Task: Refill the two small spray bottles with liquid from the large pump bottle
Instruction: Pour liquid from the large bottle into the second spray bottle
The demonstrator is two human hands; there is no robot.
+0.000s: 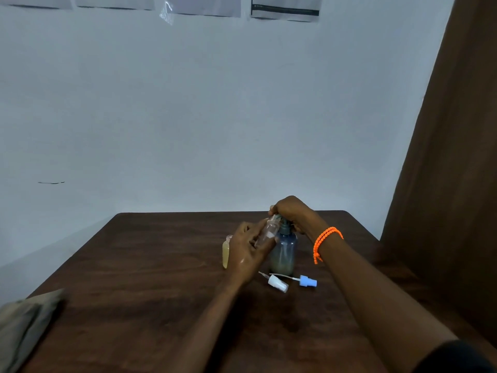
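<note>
- Gripping the clear small spray bottle (265,232) round its body, the left hand (248,250) held it tilted, with its open mouth up against the spout of the large pump bottle (283,251).
- The right hand (290,211) was curled over the pump head, pressing or about to press; which one could not be told.
- The pump bottle stood upright on the table (161,265), toward its far edge and right of centre, with only a little liquid low inside, so it was probably light and liable to tip under a sideways push.
- A second small spray bottle (226,251), uncapped and filled with yellowish liquid, stood just behind the left hand.
- Two spray caps, one white (278,283) and one blue (308,281), lay on the table just in front of the pump bottle, their thin dip tubes likely easy to bend.
- The small bottle looked like thin, light plastic, and the left hand showed a wet sheen, so a mid-body hold seemed safest against slipping.
</note>
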